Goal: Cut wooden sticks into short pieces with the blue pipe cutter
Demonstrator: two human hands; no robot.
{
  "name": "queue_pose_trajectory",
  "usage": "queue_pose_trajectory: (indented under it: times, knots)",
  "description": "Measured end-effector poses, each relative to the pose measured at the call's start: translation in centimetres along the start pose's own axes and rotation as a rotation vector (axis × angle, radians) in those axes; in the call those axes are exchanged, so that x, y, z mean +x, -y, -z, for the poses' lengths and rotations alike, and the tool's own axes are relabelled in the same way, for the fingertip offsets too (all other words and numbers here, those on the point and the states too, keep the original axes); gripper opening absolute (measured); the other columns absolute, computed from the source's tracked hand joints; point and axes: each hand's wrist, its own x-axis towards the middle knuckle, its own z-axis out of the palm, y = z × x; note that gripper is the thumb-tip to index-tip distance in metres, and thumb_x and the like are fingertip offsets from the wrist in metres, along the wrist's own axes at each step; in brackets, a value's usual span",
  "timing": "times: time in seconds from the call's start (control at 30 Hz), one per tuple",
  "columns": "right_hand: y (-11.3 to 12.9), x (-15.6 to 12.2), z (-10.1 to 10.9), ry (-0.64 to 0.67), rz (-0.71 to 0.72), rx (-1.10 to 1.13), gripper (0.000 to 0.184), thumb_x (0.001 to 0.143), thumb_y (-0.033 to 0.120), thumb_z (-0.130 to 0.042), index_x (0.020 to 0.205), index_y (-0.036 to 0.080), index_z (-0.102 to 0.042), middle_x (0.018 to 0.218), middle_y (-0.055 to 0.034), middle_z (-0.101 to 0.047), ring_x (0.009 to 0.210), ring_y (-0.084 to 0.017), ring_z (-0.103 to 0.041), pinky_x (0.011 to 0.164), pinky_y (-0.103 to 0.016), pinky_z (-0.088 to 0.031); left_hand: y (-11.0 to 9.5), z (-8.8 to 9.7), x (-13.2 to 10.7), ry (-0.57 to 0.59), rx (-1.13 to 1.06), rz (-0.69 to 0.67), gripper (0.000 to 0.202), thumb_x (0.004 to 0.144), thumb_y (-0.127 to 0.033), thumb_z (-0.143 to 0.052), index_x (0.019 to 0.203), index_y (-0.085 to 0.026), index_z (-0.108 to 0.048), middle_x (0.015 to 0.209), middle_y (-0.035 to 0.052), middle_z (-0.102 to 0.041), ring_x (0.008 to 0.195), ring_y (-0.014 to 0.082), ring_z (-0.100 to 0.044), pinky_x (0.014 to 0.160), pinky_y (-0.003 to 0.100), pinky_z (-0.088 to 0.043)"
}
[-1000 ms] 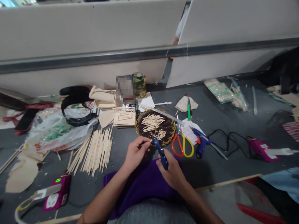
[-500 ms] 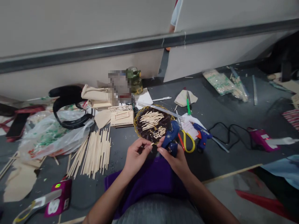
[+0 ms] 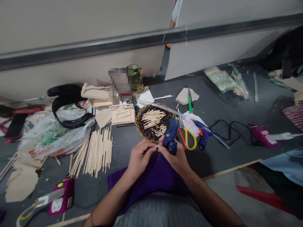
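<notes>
My left hand point(image 3: 141, 155) is closed, thumb against fingers, pinching a short pale wooden stick piece point(image 3: 156, 147). My right hand point(image 3: 177, 158) is wrapped around a blue hand tool point(image 3: 170, 130) with a rounded head; its exact kind is hard to make out. The thumb and fingertips of that hand meet the stick piece, so both hands are almost touching. Just beyond them stands a dark woven basket with a yellow rim point(image 3: 139, 134). Inside it lie thin cut sticks point(image 3: 153, 118) and a heap of small wooden bits point(image 3: 161, 130).
Long wooden sticks point(image 3: 98, 153) lie at left, near a plastic bag point(image 3: 56, 138) and a black headband-like object point(image 3: 68, 105). Scissors point(image 3: 189, 138) and a blue glue gun point(image 3: 203, 134) lie right of the basket. A purple device point(image 3: 62, 197) sits front left; purple cloth point(image 3: 151, 176) covers my lap.
My hands have drawn closer together, and the stick piece now meets the right fingertips. The whole view has shifted slightly.
</notes>
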Motion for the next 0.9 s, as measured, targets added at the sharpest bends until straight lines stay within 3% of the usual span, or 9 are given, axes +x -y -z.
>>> queue_pose_trajectory:
  times: [0.23, 0.4, 0.5, 0.63, 0.77, 0.9]
  knots:
    - [-0.3, -0.2, 0.2, 0.005, 0.007, -0.032, 0.018, 0.076, 0.030, -0.063, 0.091, 0.020, -0.060, 0.074, -0.0004, -0.064, 0.066, -0.016, -0.062, 0.063, -0.028, -0.053, 0.2, 0.0, -0.2, 0.036, 0.015, -0.050, 0.013, 0.088, -0.020, -0.062, 0.084, -0.022, -0.074, 0.078, 0.0034, -0.071, 0.074, 0.0155, -0.063, 0.069, 0.026, -0.048]
    - [-0.2, -0.2, 0.3, 0.016, 0.034, -0.077, 0.013, 0.077, 0.026, -0.059, 0.089, 0.019, -0.058, 0.074, 0.0007, -0.062, 0.064, -0.014, -0.060, 0.064, -0.026, -0.052, 0.2, -0.2, -0.3, 0.061, -0.003, -0.002, 0.013, 0.086, -0.022, -0.064, 0.081, -0.020, -0.075, 0.072, 0.0035, -0.069, 0.069, 0.0148, -0.061, 0.065, 0.025, -0.046]
    - [-0.3, -0.3, 0.4, 0.008, 0.063, -0.113, 0.013, 0.078, 0.025, -0.058, 0.089, 0.019, -0.058, 0.075, 0.0002, -0.062, 0.066, -0.014, -0.060, 0.065, -0.026, -0.052, 0.3, -0.3, -0.4, 0.086, -0.131, 0.141, 0.014, 0.082, -0.028, -0.068, 0.078, -0.017, -0.075, 0.067, 0.0026, -0.065, 0.062, 0.0128, -0.059, 0.059, 0.023, -0.046]
    - [-0.3, -0.2, 0.9, -0.044, 0.096, -0.130, 0.014, 0.079, 0.026, -0.058, 0.091, 0.018, -0.059, 0.079, -0.0015, -0.063, 0.069, -0.015, -0.062, 0.067, -0.026, -0.052, 0.4, -0.4, -0.5, 0.119, -0.441, 0.467, 0.027, 0.076, -0.040, -0.073, 0.083, -0.014, -0.073, 0.067, 0.0022, -0.066, 0.054, 0.0103, -0.057, 0.050, 0.021, -0.047]
    - [0.0, -0.7, 3.1, -0.006, 0.141, -0.245, 0.012, 0.082, 0.028, -0.057, 0.090, 0.019, -0.060, 0.080, -0.0023, -0.065, 0.068, -0.016, -0.063, 0.066, -0.025, -0.053, 0.3, -0.4, -0.2, 0.081, -0.570, 0.584, 0.036, 0.068, -0.043, -0.080, 0.085, -0.012, -0.072, 0.069, 0.0036, -0.068, 0.054, 0.0101, -0.059, 0.049, 0.020, -0.049]
    - [0.4, -2.8, 8.2, 0.121, 0.137, -0.522, 0.016, 0.085, 0.027, -0.052, 0.096, 0.019, -0.062, 0.086, -0.0054, -0.072, 0.077, -0.019, -0.069, 0.075, -0.028, -0.055, 0.7, -0.4, 0.1, 0.051, -0.600, 0.558, 0.036, 0.068, -0.041, -0.080, 0.086, -0.011, -0.072, 0.070, 0.0043, -0.068, 0.057, 0.0102, -0.060, 0.049, 0.019, -0.050]
